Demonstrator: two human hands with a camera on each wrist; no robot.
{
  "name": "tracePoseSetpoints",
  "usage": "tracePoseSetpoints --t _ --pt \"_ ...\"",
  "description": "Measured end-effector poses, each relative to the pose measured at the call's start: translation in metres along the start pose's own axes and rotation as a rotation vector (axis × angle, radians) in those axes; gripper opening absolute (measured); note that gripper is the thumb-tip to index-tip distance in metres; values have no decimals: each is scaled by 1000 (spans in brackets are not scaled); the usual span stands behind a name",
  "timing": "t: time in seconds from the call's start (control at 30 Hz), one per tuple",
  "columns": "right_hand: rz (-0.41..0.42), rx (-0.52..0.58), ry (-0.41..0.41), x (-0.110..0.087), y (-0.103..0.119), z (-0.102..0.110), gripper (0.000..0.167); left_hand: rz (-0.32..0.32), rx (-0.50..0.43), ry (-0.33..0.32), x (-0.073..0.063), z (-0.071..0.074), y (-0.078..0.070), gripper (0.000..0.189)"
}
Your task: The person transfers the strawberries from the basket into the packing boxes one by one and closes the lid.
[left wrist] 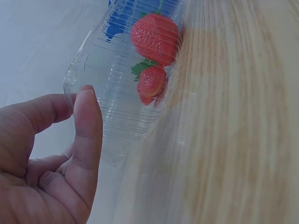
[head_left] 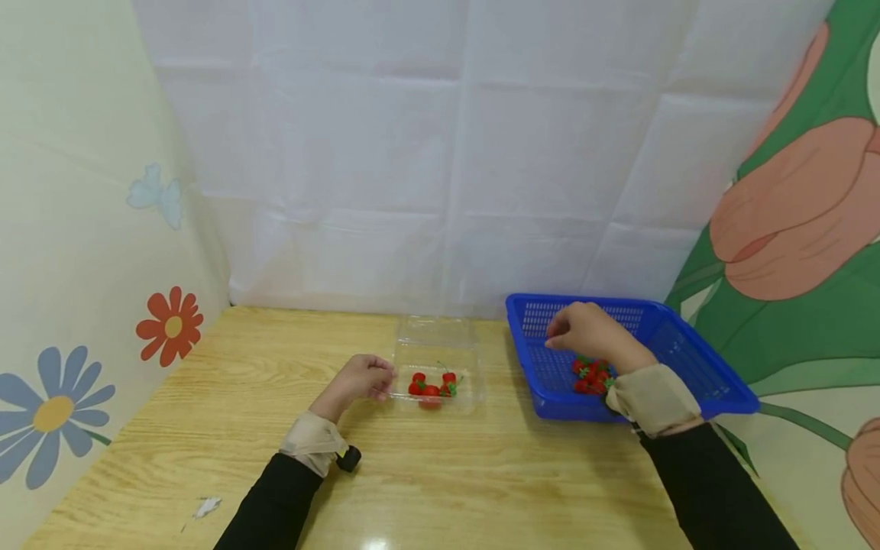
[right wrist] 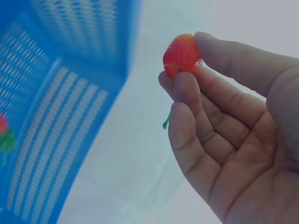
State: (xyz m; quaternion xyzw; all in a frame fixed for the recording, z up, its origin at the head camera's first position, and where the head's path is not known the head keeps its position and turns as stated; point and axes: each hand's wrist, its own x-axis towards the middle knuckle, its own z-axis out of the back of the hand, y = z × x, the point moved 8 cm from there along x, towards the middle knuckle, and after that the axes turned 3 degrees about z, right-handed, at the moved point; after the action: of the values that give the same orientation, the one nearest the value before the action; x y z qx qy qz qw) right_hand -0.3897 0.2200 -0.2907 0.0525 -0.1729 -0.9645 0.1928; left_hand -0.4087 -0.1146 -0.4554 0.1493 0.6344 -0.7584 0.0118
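A clear plastic clamshell box (head_left: 470, 401) stands on the table with its lid raised at the back, several red strawberries (left wrist: 155, 39) inside. My left hand (head_left: 360, 376) pinches the box's rim at its left side between thumb and finger, as the left wrist view shows close up. Over the blue basket (head_left: 550, 407), my right hand (head_left: 593, 332) is raised. Thumb and fingertips there pinch one strawberry (right wrist: 181, 55), its green stem (right wrist: 167, 122) poking out behind the fingers. Beneath that hand, a cluster of strawberries (head_left: 591, 374) lies in the basket, partly hidden by the wrist.
The wooden table (head_left: 440, 481) runs back to a white sheet (head_left: 385, 153). Patterned cloths flank both sides, the right one (head_left: 811, 382) close behind the basket. A small white scrap (head_left: 207, 506) lies at the front left.
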Motion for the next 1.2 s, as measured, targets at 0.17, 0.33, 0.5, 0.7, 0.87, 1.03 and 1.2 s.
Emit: tracePoseSetpoints --t 0.17,0.33,0.5,0.7,0.87,1.03,1.2 --pt "51 0 -52 10 28 -4 13 -5 2 4 0 0 0 16" --pt "112 -20 -89 22 54 -17 12 -13 1 6 -1 1 -2 18" --pt "138 4 -88 37 75 -40 8 -9 -9 6 0 1 1 17" --pt "150 0 -90 56 88 -73 7 3 -9 -1 -1 -1 3 16" --pt "131 -18 -81 70 93 -97 7 11 -10 -6 0 -2 4 15" --pt "132 33 -66 82 97 -117 7 7 -10 3 -1 -2 3 17" --pt "135 27 -52 90 100 -132 8 -5 -8 3 -2 -1 1 16"
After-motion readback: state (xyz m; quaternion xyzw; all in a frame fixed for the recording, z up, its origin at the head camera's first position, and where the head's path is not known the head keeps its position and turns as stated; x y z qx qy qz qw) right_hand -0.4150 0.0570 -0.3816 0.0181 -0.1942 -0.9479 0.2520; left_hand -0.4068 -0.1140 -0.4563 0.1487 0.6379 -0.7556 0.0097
